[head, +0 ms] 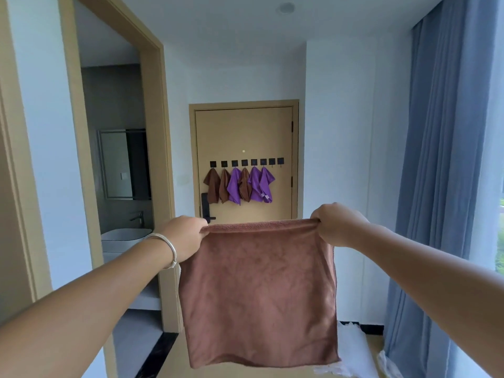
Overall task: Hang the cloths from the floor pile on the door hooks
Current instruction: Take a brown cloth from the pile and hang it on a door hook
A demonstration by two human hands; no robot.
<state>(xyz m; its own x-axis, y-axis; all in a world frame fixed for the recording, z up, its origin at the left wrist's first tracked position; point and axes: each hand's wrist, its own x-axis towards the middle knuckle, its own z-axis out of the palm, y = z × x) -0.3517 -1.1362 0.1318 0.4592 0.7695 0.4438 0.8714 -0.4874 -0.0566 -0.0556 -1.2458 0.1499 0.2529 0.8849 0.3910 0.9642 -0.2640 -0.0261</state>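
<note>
- A square brown terry cloth (259, 293) hangs spread out flat in mid-air, well in front of the tan wooden door (245, 132) at the end of the hall.
- The left hand (185, 236) pinches the cloth's upper left corner; its fingers are curled tight on the hem.
- The right hand (338, 225) grips the upper right corner likewise, so the top edge runs taut between both hands.
- The cloth looks light, soft and limp: it drapes straight down with a slightly wavy lower edge, and will likely sag or fold wherever it is let go.
- Its nap appears grippy rather than slippery, and nothing about it seems fragile.
- On the door, a row of small black square hooks (245, 162) carries six cloths (240, 185), brown and purple; the two hooks (276, 161) at the row's right end are bare.
- Judging by the hung ones, the sensible hold is a single corner, or a loop there if it has one, so it can be slipped over a bare hook.
</note>
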